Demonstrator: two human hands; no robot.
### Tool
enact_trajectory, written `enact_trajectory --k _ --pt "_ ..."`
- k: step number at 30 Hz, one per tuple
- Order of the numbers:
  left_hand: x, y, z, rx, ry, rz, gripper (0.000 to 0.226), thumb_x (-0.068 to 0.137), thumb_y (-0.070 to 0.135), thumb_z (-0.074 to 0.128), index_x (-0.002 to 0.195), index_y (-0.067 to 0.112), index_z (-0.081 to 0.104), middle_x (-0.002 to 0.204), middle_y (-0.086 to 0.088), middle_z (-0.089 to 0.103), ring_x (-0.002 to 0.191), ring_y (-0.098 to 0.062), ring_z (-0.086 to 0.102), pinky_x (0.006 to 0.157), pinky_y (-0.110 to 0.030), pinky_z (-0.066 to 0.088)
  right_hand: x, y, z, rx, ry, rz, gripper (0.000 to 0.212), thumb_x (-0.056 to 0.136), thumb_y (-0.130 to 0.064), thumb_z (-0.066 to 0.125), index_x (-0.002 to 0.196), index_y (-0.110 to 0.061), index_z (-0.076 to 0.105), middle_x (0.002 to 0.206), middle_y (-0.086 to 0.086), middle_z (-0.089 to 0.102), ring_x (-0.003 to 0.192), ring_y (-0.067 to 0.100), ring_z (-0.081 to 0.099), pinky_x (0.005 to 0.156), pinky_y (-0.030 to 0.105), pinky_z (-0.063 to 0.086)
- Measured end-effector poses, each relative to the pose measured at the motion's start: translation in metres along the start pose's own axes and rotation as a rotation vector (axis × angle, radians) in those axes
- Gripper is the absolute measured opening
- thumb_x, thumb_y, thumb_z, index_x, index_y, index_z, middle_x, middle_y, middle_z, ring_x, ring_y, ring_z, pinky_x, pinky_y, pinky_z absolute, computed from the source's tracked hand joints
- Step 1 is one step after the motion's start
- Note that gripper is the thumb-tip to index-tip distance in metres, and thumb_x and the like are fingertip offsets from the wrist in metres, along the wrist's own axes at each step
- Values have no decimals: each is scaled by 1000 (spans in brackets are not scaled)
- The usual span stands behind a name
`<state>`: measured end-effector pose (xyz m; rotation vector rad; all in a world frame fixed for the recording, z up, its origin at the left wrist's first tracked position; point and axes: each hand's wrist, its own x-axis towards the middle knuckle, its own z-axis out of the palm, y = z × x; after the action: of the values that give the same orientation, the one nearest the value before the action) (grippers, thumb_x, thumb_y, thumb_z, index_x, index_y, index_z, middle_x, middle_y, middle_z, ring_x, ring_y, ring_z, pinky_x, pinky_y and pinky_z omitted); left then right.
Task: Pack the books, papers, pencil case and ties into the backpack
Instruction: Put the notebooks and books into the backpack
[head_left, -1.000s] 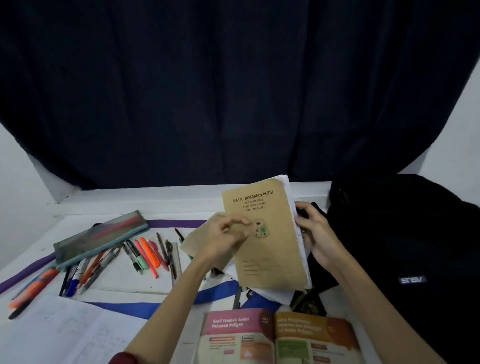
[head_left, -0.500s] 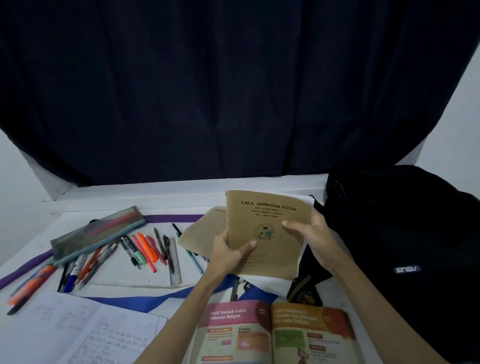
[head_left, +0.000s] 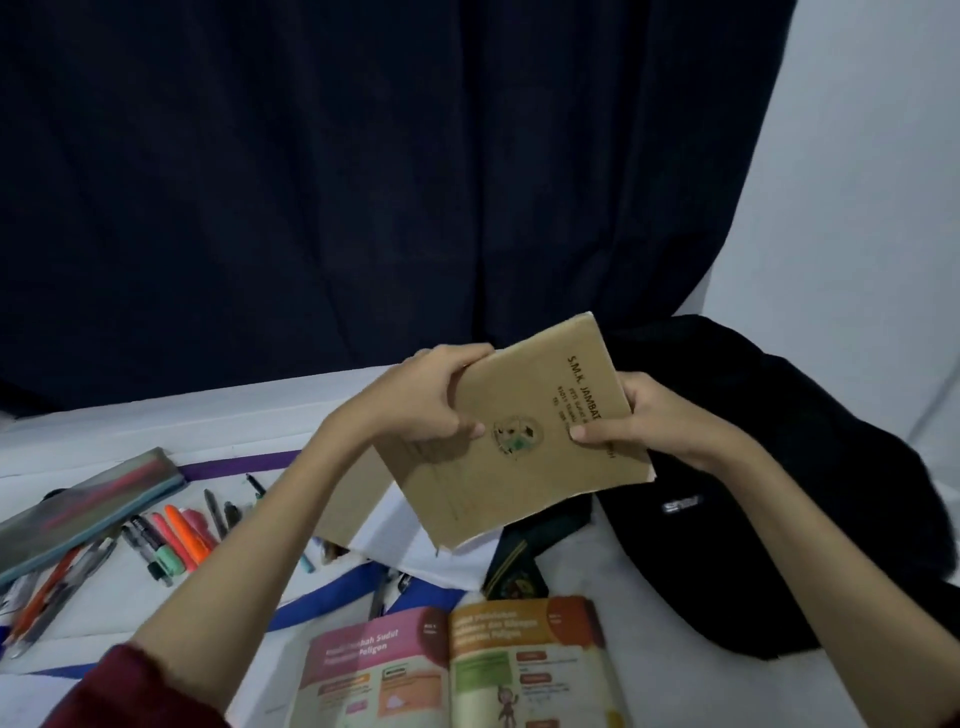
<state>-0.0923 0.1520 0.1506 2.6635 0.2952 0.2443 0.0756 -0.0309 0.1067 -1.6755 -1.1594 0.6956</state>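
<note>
An open textbook (head_left: 457, 670) with pink and orange pages is lying nearest, at six o'clock on the white table (head_left: 571, 571). Just beyond it, a dark green tie (head_left: 514, 571) is resting beside the black backpack (head_left: 779, 493), which is sitting at three o'clock. At nine o'clock, pens and highlighters (head_left: 176, 540) are scattered by a grey pencil case (head_left: 88, 504). Above the middle, a brown exercise book (head_left: 524, 441), printed with black school lettering and a small round crest, is being held in the air. It is being gripped at its left edge by the left hand (head_left: 426, 410) and pinched at its right edge by the right hand (head_left: 654, 421). Compared with half a second ago, the book is being held higher and has been turned clockwise, its title now running down the right side. A dark curtain (head_left: 363, 182) is hanging farthest back.
</note>
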Motion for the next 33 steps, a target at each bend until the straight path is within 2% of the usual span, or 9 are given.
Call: enact_trajectory --k 5,7,10,13,15,17,20,25,33 --pt "42 51 26 -40 -46 14 64 72 22 80 116 44 39 110 13 56 101 -9 55 89 -37 49 -41 20 -49 313 139 19 44 77 15 61 104 -21 61 89 -4 74 82 10 70 67 20 55" --pt "51 76 51 -79 118 90 70 76 21 78 128 40 35 115 4 47 106 -10 48 91 -29 42 -58 34 -76 367 230 31 47 76 17 59 103 -21 63 83 -5 74 73 8 70 59 19 54" --pt "52 109 99 -86 368 282 37 82 27 70 114 26 51 102 5 48 96 -8 49 85 -28 44 -88 61 -121 497 383 81 39 78 14 57 98 -19 64 81 -2 74 67 11 70 53 21 53" --pt "46 132 152 -81 27 297 28 82 48 65 99 27 60 94 10 57 86 -6 56 77 -35 51 -114 90 -162 629 545 91 34 81 11 55 97 -18 63 90 5 71 70 15 70 54 25 55" --pt "42 143 185 15 -210 235 44 78 59 66 114 36 55 112 16 50 101 -1 50 87 -30 48 -126 106 -185 684 599 85 35 82 11 52 99 -19 61 94 6 70 75 17 69 56 27 57" --pt "42 145 212 93 -249 179 55 77 59 66 126 42 46 123 20 39 109 1 42 90 -22 43 -135 119 -203 744 610 70 39 82 12 50 101 -19 61 96 5 70 82 21 68 59 30 58" --pt "45 144 231 103 -133 156 35 88 34 63 122 37 54 117 17 47 105 -1 49 90 -27 46 -142 131 -219 780 600 60 41 81 12 49 102 -20 62 98 4 70 88 22 66 63 30 59" --pt "53 132 226 -293 81 -2 24 85 9 67 91 32 71 90 12 69 90 -2 63 84 -17 48 -148 132 -228 828 486 33 38 83 13 45 99 -18 61 86 0 73 73 15 71 56 27 57" --pt "77 120 165 -1156 487 -424 24 94 -2 48 83 17 57 81 -1 62 65 -12 63 54 -19 52 -145 122 -238 730 173 34 48 62 7 60 104 -14 59 90 8 70 70 21 69 53 30 56"
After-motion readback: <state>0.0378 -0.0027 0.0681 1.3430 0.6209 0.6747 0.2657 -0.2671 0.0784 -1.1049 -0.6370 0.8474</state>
